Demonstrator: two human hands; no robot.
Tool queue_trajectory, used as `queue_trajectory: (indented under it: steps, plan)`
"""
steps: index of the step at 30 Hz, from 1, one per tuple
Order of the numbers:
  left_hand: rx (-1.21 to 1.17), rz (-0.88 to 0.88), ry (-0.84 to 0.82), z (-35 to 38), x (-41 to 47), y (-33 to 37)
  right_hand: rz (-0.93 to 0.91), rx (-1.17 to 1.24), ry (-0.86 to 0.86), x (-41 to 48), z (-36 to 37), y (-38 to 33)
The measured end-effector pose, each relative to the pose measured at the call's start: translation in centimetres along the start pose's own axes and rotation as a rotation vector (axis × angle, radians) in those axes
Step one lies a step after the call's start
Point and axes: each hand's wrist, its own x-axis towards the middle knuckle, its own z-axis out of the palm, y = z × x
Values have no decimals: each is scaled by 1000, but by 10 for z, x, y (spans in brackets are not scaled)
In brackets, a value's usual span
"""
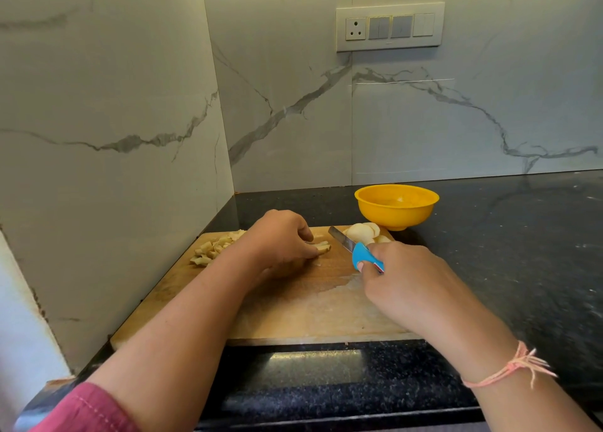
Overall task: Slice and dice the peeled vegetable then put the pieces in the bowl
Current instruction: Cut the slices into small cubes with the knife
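Most of the vegetable strips [322,247] lie hidden under the left hand [283,239], whose curled fingers cover them and pin them to the wooden cutting board [310,307]; only their pale right-hand ends stick out past the fingertips, so how many there are cannot be told. The strips sit at the middle of the board's far half, with their long axis running left to right and the exposed ends pointing toward the knife [359,253]. The right hand [408,284] is closed firmly around the knife's blue handle, which is mostly buried in the fist. The short blade slants up and to the left, its tip aimed at the far edge of the board, just right of the strips and not clearly touching them. Behind the blade, a few round peeled slices [363,231] overlap at the board's far right corner, partly screened by the blade and handle. A heap of diced pieces [213,247] lies at the far left corner, with its right side cut off by the left wrist. The yellow bowl [396,216] stands on the black granite countertop [522,252] just beyond the slices; its inside looks pale and glary, and its contents are hard to make out. A pink thread bracelet [512,368] circles the right wrist, and a pink sleeve [85,408] is cropped at the lower left.
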Motion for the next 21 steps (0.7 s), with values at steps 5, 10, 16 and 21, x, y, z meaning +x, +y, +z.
queue_trajectory:
  steps: [5,10,16,21]
  plan:
    - [-29,10,10,1,-2,-2,-1,-5,-6,-2,-3,-2]
    - [-92,-21,-31,6,0,1,-6,-9,-27,-4,-4,-9]
    - [-144,-42,18,10,-1,3,-20,-27,-106,-4,-5,-20]
    - [-174,-77,52,12,0,5,-14,-73,-169,-2,-1,-34]
